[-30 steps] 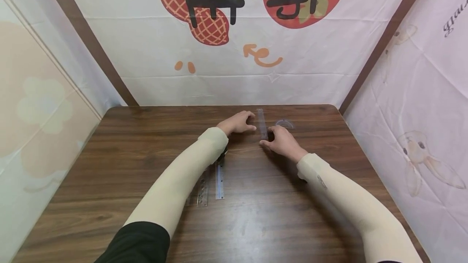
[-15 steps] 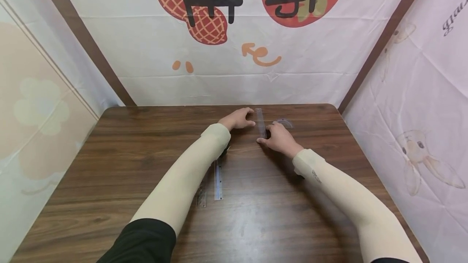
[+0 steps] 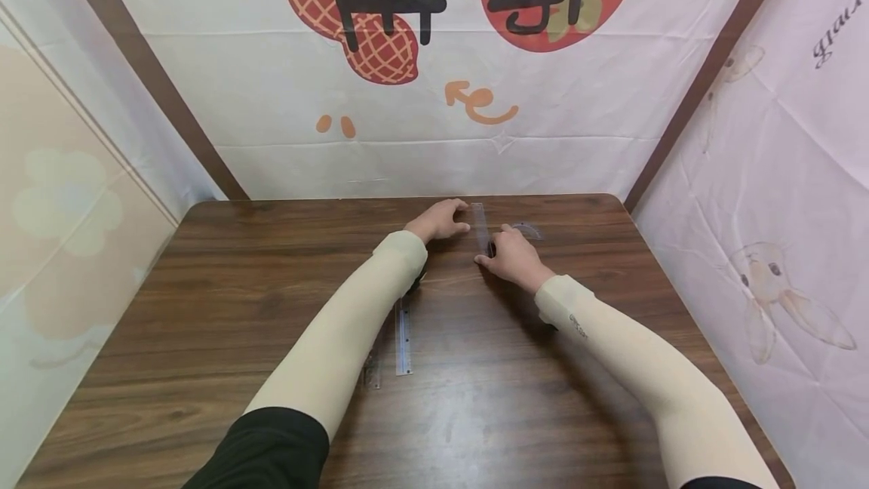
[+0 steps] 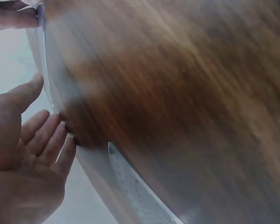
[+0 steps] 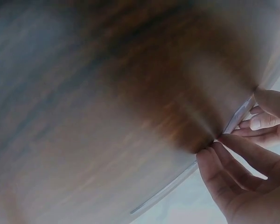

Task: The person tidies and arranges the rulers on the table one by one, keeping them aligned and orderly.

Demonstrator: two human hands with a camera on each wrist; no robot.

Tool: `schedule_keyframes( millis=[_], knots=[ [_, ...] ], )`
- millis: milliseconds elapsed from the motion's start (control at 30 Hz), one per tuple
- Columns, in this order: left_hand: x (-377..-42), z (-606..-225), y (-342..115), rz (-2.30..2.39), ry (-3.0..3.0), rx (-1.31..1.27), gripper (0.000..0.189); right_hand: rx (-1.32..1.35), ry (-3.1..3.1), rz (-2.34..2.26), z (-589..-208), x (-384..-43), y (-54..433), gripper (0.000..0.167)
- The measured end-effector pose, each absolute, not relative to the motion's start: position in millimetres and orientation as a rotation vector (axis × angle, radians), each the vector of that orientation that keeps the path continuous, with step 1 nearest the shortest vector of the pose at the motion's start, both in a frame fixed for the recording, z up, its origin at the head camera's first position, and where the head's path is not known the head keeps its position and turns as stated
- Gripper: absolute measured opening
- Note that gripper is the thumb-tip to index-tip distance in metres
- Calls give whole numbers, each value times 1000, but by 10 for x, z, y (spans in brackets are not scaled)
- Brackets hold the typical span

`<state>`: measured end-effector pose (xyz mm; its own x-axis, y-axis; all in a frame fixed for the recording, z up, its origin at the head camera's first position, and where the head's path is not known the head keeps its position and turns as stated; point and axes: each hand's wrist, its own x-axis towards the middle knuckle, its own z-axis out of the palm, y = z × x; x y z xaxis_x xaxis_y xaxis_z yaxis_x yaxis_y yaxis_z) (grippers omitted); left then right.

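Near the back edge of the wooden table (image 3: 271, 262), a clear ruler (image 3: 480, 223) lies pointing away from me. My right hand (image 3: 514, 256) grips its near end, thumb on the left side and fingers on the right. The right wrist view shows the right fingertips (image 5: 205, 156) close together at the ruler. My left hand (image 3: 439, 221) is just left of the ruler's far part, fingers relaxed and thumb apart, holding nothing. A clear protractor (image 3: 527, 230) lies right of the ruler, close beyond the right hand's fingers.
Under the left forearm lie another clear ruler (image 3: 403, 345) with a bluish strip and a clear stencil-like strip (image 3: 372, 372), both partly hidden by the sleeve. A printed cloth wall (image 3: 434, 164) rises behind the table.
My right hand has shifted forward and slightly left, closing in around the ruler's near end. The left hand has barely moved. The left forearm has swung right slightly, covering more of the stencil-like strip.
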<state>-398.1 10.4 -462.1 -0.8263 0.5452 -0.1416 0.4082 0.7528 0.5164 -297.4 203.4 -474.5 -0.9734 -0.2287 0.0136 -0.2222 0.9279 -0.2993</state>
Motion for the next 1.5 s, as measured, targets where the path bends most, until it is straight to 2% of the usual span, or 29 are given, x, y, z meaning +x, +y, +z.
schedule_keyframes(
  millis=[167,733,1067,1500],
  knots=[
    [-4010,-4590,101,682,2673,712,60,-373,3071,-490,-4742,-2973,2024,40],
    [-4128,-4673,178,538,2753,626,64,-406,3099,-342,-4746,-2931,1960,39],
    [-4043,-4793,216,465,2839,587,70,-492,3096,-388,-4859,-2933,2009,22],
    [-4202,-4777,289,495,2761,522,69,-521,3102,-508,-4777,-2971,2086,20]
  ],
)
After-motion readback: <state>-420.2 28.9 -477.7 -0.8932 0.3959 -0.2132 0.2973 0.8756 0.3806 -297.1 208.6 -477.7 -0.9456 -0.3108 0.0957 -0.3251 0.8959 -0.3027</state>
